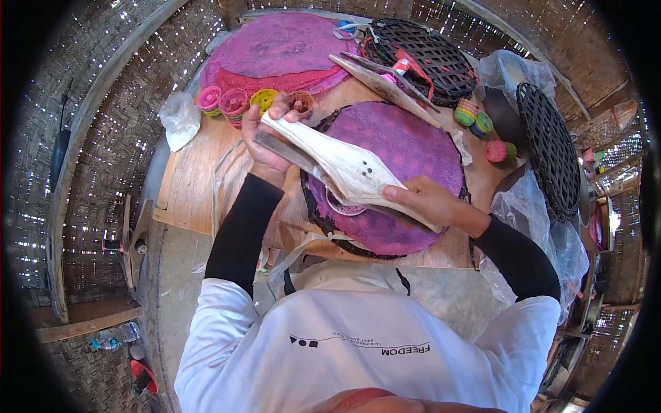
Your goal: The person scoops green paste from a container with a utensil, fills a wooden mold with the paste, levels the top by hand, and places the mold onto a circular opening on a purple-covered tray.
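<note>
Across the middle I hold a pale wooden paddle tool [344, 160]. It looks like two long boards laid together, broad in the middle with a few dark holes, and narrower at both ends. My left hand [268, 155] is closed round its upper left end, fingertips showing past the edge. The lower right end is gripped by my right hand [434, 201], thumb on top. Beneath the tool, a round mat coated in purple-pink powder [413, 148] lies on the table. A small white-rimmed bowl [344, 208] on it is partly hidden by the tool.
Small colourful cups [233, 103] and a plastic bag [180, 118] stand at left. Behind lie a larger pink mat [279, 45], a dark woven tray [423, 58] and another wooden tool [385, 88]. At right are coloured cups [475, 117], a leaning woven tray [551, 151] and clear plastic [530, 227].
</note>
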Tool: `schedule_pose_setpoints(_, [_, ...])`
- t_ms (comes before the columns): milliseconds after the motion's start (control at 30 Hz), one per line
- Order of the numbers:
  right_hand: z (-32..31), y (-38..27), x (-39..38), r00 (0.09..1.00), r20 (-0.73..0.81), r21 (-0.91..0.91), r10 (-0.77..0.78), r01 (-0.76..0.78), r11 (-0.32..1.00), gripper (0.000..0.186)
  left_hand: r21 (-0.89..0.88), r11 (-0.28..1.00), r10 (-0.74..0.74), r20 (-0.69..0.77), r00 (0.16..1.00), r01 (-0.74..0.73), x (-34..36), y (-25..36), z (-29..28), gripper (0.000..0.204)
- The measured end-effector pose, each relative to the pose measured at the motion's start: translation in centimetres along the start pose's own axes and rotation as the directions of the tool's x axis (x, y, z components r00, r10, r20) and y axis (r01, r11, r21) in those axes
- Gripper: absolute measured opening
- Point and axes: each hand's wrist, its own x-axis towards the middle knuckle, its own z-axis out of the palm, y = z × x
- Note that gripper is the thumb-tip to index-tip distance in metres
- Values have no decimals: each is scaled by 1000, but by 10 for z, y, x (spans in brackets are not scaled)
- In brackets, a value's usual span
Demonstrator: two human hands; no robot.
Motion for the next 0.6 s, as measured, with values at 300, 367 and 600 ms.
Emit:
schedule_pose_setpoints(300, [-21,19,-26,990,-142,6,-8,8,1000,57,63,987,-139,-89,986,145,9,-29,-1,64])
schedule_pose_setpoints(367, [-23,24,-32,984,-170,84,-51,66,994,54,409,901,-159,1,987,145,13,-34,14,64])
schedule_pose_setpoints(600, [-5,-3,-18,980,60,810,-188,63,583,42,998,-61,-153,-5,988,-5,2,-54,59,61])
